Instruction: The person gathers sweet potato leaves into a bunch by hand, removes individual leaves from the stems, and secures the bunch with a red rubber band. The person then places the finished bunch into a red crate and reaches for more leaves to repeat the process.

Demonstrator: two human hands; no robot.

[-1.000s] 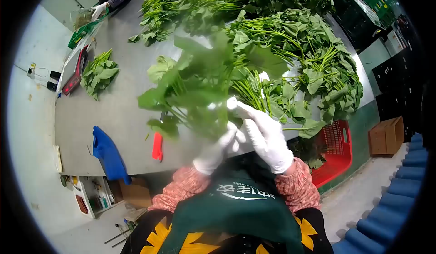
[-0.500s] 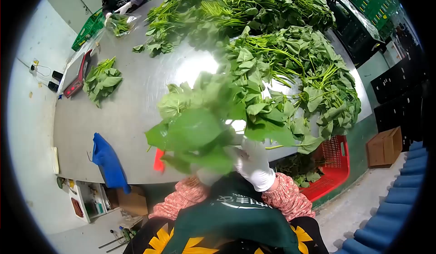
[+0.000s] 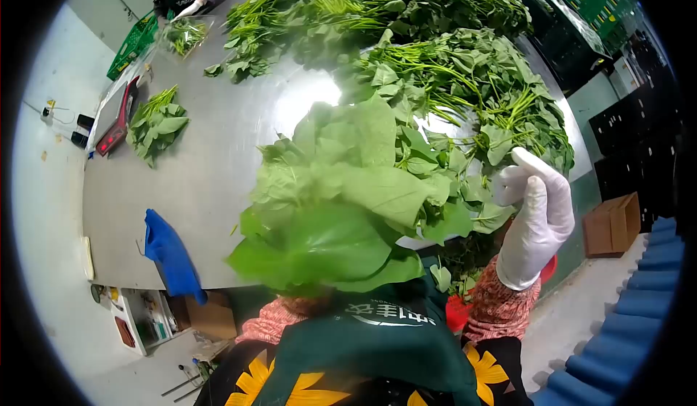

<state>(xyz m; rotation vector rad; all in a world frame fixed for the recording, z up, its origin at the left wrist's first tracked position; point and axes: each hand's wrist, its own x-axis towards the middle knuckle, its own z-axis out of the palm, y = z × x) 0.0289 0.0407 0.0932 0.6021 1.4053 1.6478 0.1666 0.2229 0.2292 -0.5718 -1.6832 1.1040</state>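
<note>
A bunch of broad-leaved greens (image 3: 330, 203) is held up close in front of me, leaves toward my face. My left hand is hidden beneath it; only its pink knitted sleeve (image 3: 279, 317) shows, and the bunch stays up over that arm. My right hand (image 3: 537, 214), in a white glove, is raised at the right, thumb and fingers apart, nothing visible in it. Below and left of that hand, a single leaf (image 3: 441, 277) shows above the red crate (image 3: 456, 313), which holds loose leaves and is mostly covered by my right arm.
Large heaps of greens (image 3: 465, 72) cover the back and right of the metal table (image 3: 210, 188). A small bunch (image 3: 157, 124) lies by the red scale (image 3: 120, 119). A blue cloth (image 3: 170, 250) hangs over the front edge. Across the table, a person's gloved hand (image 3: 190, 8) is near a bagged bunch (image 3: 185, 36).
My right hand has left the bunch and swung right, over the red crate, its fingers now apart. The bunch has come up slightly, its leaves more spread. A red object by the table's front edge is now covered.
</note>
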